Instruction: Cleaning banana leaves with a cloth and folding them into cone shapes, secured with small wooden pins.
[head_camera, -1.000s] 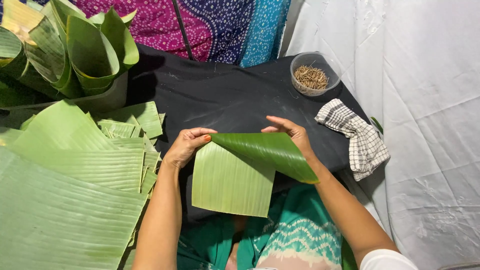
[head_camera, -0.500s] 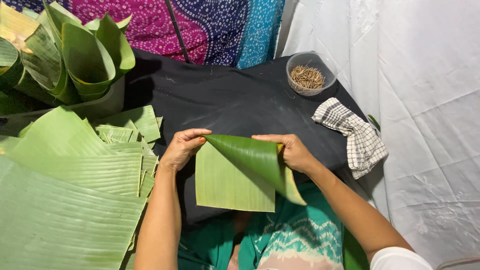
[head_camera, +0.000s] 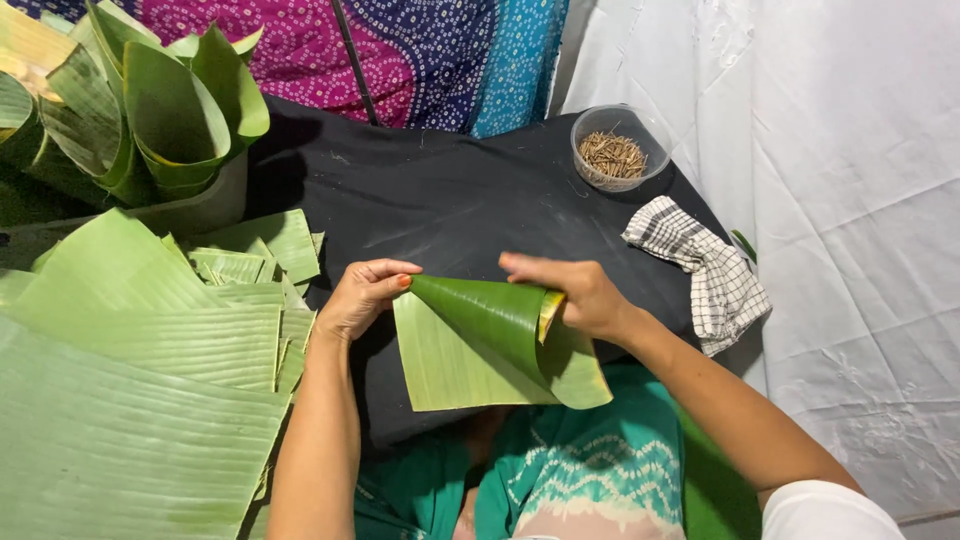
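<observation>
**Two hands roll a leaf into a cone**

Head view: the left hand (head_camera: 362, 296) pinches the pointed tip of a green leaf (head_camera: 480, 345), fingers closed on it, thumb on top. The right hand (head_camera: 575, 292) grips the wide end of the roll, fingers curled over the rim where a pale yellow inner edge shows. The leaf lies over the near edge of a black cloth (head_camera: 450, 200), partly above the person's lap; its upper part is rolled into a cone that points left, while a flat part hangs down toward the lap.

Left of the hands lies a stack of cut leaves (head_camera: 150, 340), just beside the left forearm. Finished cones (head_camera: 170, 110) stand bunched at the top left. A clear bowl (head_camera: 615, 148) of small sticks sits at the far right of the cloth, and a checked towel (head_camera: 705, 265) lies near the right wrist. White fabric (head_camera: 850, 200) covers the right side.
</observation>
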